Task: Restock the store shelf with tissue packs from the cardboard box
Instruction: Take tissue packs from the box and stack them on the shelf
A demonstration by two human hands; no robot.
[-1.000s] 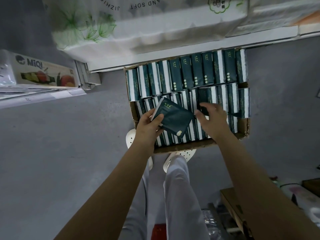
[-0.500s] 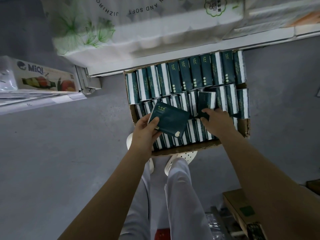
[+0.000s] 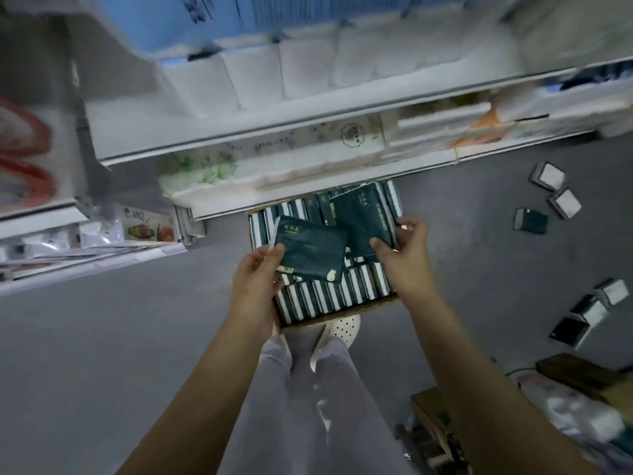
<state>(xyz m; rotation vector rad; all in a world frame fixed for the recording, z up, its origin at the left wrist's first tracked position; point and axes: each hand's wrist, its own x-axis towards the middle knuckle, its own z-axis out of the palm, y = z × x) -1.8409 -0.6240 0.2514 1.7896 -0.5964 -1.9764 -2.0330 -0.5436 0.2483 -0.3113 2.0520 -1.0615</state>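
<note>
A cardboard box on the grey floor below the shelf holds rows of dark green tissue packs with white stripes. My left hand grips one dark green tissue pack by its near-left corner, above the box. My right hand holds a second dark green tissue pack, lifted above the box's far rows. The white store shelf runs across the top and carries large white tissue bundles.
Several loose tissue packs lie scattered on the floor to the right. A brown box and other goods sit at the lower right. A lower shelf with packaged items juts out at the left. My legs and white shoes stand just behind the box.
My right hand has pulled a second pack out of the box and raised it. The view has tilted up, showing more of the shelf and the loose packs at the right.
</note>
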